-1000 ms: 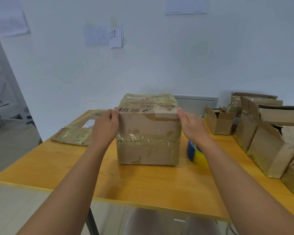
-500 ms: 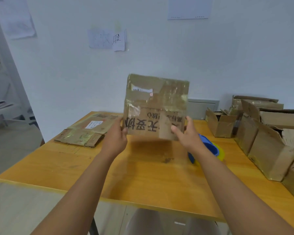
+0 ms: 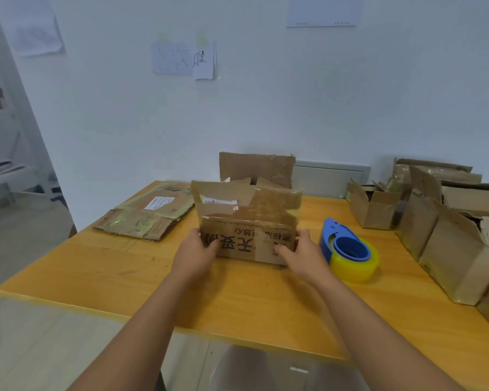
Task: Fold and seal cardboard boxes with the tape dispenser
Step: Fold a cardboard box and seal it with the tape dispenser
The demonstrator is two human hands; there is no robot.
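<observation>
Half a second ago I held the box (image 3: 246, 221) up in the air; now I have flipped it and set it on the table (image 3: 124, 266), open flaps standing up, so folding the top comes next, I judge. My left hand (image 3: 196, 251) grips its near-left corner, fingers curled onto the printed face. It sits mid-table, mouth upward, long axis running left to right. My right hand (image 3: 299, 251) clasps the near-right corner. Just beside it, the tape dispenser (image 3: 347, 253) lies untouched.

Left hand (image 3: 198, 249), right hand (image 3: 299, 251) extended forward, thumbs curled, gripping.
</observation>
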